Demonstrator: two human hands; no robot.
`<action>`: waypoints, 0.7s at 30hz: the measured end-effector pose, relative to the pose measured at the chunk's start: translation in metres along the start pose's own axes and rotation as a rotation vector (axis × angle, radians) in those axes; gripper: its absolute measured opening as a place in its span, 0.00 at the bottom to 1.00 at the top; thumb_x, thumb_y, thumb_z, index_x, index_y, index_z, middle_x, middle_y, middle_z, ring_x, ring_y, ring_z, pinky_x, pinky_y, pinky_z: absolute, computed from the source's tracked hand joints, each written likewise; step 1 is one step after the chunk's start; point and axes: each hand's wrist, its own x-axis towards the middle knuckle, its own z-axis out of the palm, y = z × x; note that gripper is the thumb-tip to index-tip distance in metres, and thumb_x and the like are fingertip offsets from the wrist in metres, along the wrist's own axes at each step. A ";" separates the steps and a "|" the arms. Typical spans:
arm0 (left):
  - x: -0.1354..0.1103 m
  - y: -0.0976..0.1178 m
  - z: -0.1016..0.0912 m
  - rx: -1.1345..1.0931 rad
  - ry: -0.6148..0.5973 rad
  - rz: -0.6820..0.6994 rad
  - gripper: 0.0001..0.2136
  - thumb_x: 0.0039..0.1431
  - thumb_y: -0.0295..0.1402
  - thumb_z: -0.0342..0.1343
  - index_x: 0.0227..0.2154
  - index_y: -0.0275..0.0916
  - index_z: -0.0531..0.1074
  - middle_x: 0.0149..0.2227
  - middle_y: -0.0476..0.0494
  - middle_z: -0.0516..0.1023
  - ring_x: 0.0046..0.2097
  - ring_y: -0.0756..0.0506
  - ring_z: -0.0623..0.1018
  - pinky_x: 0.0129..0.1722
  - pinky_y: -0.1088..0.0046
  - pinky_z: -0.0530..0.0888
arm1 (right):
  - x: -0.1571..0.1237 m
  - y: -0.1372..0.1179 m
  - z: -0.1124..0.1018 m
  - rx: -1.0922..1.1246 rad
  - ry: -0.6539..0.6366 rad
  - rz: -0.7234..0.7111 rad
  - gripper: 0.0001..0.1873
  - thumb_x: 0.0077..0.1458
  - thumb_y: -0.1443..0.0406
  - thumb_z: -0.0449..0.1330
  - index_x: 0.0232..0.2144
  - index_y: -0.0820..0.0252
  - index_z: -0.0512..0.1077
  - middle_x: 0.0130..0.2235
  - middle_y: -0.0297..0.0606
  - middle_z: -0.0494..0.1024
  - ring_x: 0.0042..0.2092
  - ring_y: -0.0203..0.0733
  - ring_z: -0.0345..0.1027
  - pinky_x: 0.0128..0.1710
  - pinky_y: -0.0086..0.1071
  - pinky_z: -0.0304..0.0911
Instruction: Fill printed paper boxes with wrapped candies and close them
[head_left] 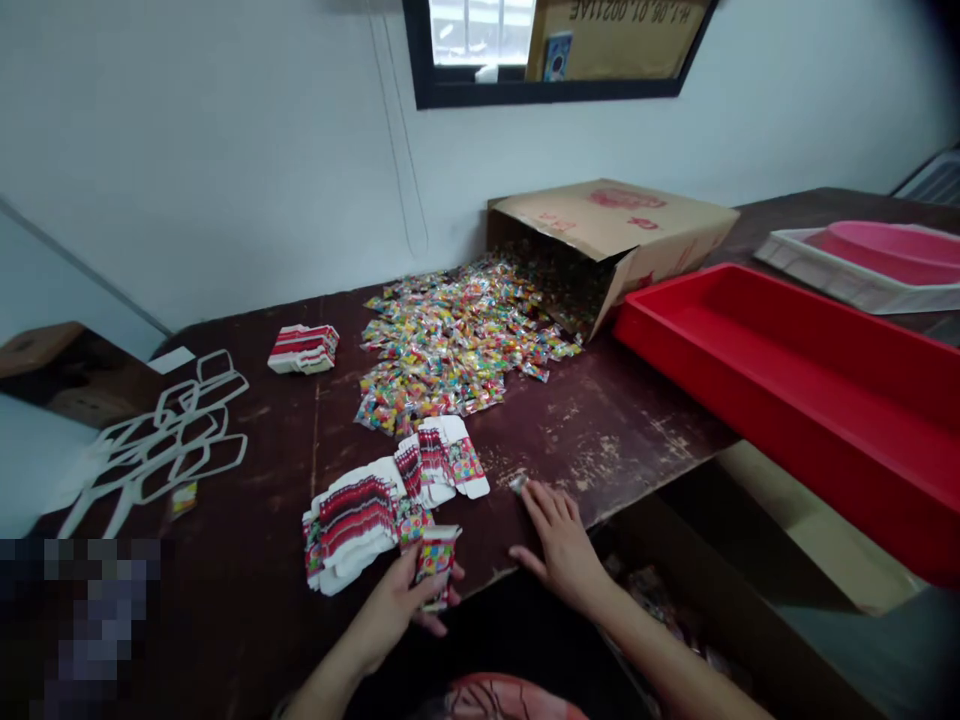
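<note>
My left hand (401, 595) is closed around a small printed carton (436, 552), red with colourful dots, held upright near the table's front edge. My right hand (559, 540) lies on the dark table, fingers stretched out and thumb apart. Its fingertips touch a small whitish scrap (518, 484), too small to name. Beside my left hand lies a fanned stack of flat red-and-white cartons (356, 530). A smaller row of the same cartons (439, 462) sits just behind it. Farther back spreads a large heap of small clear candy packets (450, 335).
A cardboard box (622, 225) lies on its side, candy packets spilling from its mouth. On the right, a long red tray (795, 380) overhangs the table edge. Another carton stack (304, 348) is at back left, near white looped strips (176, 430). A cardboard box (810, 530) stands below.
</note>
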 end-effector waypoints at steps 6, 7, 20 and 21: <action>0.019 -0.005 0.023 -0.186 -0.049 0.049 0.21 0.52 0.33 0.58 0.49 0.39 0.62 0.42 0.40 0.74 0.40 0.43 0.76 0.33 0.68 0.77 | -0.032 -0.044 -0.021 0.524 -0.130 -0.061 0.15 0.64 0.68 0.48 0.50 0.55 0.68 0.45 0.42 0.74 0.44 0.40 0.68 0.46 0.34 0.64; 0.019 -0.007 0.026 -0.180 -0.060 0.049 0.22 0.52 0.33 0.58 0.50 0.39 0.62 0.41 0.41 0.74 0.39 0.44 0.76 0.31 0.70 0.77 | -0.026 -0.050 -0.025 0.652 -0.146 -0.008 0.12 0.63 0.67 0.50 0.47 0.56 0.68 0.43 0.40 0.75 0.42 0.38 0.68 0.43 0.31 0.65; 0.006 -0.015 0.035 0.169 0.004 0.163 0.24 0.53 0.32 0.56 0.53 0.35 0.61 0.34 0.45 0.71 0.32 0.49 0.73 0.19 0.80 0.68 | 0.054 -0.058 -0.057 0.395 -0.104 -0.212 0.07 0.60 0.62 0.57 0.34 0.56 0.74 0.50 0.41 0.70 0.51 0.47 0.59 0.52 0.44 0.54; 0.006 -0.015 0.036 0.187 0.016 0.157 0.24 0.53 0.33 0.57 0.53 0.35 0.61 0.34 0.45 0.70 0.32 0.49 0.73 0.19 0.80 0.68 | 0.053 -0.058 -0.057 0.347 -0.081 -0.232 0.07 0.60 0.62 0.57 0.33 0.56 0.74 0.52 0.41 0.68 0.53 0.48 0.57 0.55 0.47 0.51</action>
